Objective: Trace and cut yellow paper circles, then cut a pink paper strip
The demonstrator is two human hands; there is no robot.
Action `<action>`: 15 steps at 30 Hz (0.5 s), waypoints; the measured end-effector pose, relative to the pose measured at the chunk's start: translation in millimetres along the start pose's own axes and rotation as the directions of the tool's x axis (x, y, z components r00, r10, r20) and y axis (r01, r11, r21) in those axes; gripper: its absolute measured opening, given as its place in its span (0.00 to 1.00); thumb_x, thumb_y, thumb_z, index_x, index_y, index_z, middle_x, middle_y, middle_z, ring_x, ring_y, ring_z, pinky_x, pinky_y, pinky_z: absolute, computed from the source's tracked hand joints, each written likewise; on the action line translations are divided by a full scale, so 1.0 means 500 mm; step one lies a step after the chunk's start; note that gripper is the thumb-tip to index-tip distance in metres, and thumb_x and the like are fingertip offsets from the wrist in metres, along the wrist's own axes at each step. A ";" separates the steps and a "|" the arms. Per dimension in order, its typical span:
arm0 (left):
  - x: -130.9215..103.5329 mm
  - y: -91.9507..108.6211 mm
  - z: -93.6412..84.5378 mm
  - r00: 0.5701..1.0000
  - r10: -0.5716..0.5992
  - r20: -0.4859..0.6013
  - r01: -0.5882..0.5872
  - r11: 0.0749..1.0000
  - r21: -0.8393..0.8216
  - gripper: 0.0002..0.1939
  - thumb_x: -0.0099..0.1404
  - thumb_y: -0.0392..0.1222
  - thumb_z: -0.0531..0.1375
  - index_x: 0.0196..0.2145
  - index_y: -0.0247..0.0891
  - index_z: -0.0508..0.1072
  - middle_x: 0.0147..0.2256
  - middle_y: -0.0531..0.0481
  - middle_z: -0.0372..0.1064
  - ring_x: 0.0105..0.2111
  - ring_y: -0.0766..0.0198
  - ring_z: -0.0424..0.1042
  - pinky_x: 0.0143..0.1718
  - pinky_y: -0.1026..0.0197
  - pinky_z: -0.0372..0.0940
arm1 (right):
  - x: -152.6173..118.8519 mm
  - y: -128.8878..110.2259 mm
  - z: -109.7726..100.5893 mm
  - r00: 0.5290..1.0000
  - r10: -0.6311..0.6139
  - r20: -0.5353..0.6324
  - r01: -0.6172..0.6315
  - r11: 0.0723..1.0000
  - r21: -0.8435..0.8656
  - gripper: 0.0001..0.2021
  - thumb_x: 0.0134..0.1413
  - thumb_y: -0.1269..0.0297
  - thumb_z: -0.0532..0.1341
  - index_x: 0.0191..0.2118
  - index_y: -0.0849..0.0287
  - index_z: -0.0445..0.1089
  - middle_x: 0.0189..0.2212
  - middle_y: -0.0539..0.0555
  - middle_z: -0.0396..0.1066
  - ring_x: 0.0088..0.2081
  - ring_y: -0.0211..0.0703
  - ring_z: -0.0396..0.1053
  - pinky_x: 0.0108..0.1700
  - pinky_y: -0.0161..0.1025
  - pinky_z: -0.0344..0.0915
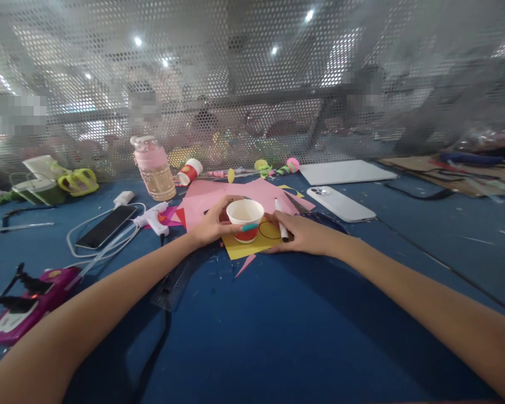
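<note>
My left hand (pixel 216 223) is closed around a small paper cup (pixel 244 212), white inside with a red lower part. The cup stands upright over a sheet of yellow paper (pixel 252 248). A dark circle outline shows on that sheet, just right of the cup. In my right hand (pixel 301 231) is a marker (pixel 281 221), white with a black end, held between thumb and fingers. That hand rests at the right edge of the yellow sheet. Pink paper (pixel 252 191) lies behind both hands, and a thin pink scrap (pixel 246 265) is in front.
To the left are a glue gun (pixel 154 219), a black phone (pixel 106 226), a power strip (pixel 29 306) and a pink-lidded bottle (pixel 154 168). Another paper cup (pixel 189 171) lies tipped behind. At right are a white phone (pixel 340 203) and a closed white laptop (pixel 347 171). A perforated screen stands behind.
</note>
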State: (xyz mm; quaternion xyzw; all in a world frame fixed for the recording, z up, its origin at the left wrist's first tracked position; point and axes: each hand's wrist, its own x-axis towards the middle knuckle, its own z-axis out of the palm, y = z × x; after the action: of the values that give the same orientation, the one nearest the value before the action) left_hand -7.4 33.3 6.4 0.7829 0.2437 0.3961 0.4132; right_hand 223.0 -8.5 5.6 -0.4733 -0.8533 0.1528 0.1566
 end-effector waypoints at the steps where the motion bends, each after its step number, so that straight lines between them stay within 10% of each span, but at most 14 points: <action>1: -0.001 0.001 0.000 1.000 -0.007 0.012 0.007 1.000 -0.013 0.31 0.47 0.50 0.67 0.47 0.39 0.64 0.47 0.41 0.66 0.47 0.51 0.67 0.48 0.47 0.62 | 0.000 -0.001 -0.002 1.000 0.009 0.002 -0.009 0.999 -0.040 0.31 0.42 0.45 0.62 0.50 0.56 0.58 0.43 0.60 0.70 0.41 0.54 0.70 0.38 0.46 0.67; 15: -0.004 0.007 0.003 0.995 -0.042 0.094 0.041 0.999 0.015 0.29 0.48 0.43 0.67 0.49 0.43 0.67 0.52 0.42 0.63 0.50 0.50 0.65 0.41 0.54 0.68 | -0.006 -0.021 -0.007 1.000 -0.012 -0.019 0.008 0.982 -0.191 0.29 0.43 0.41 0.58 0.46 0.57 0.61 0.40 0.60 0.73 0.36 0.53 0.71 0.34 0.43 0.65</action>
State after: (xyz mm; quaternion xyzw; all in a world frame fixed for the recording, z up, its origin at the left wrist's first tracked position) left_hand -6.9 29.4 7.8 0.7980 0.2428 0.3486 0.4274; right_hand 217.9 -15.8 12.9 -0.4832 -0.8648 0.0645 0.1200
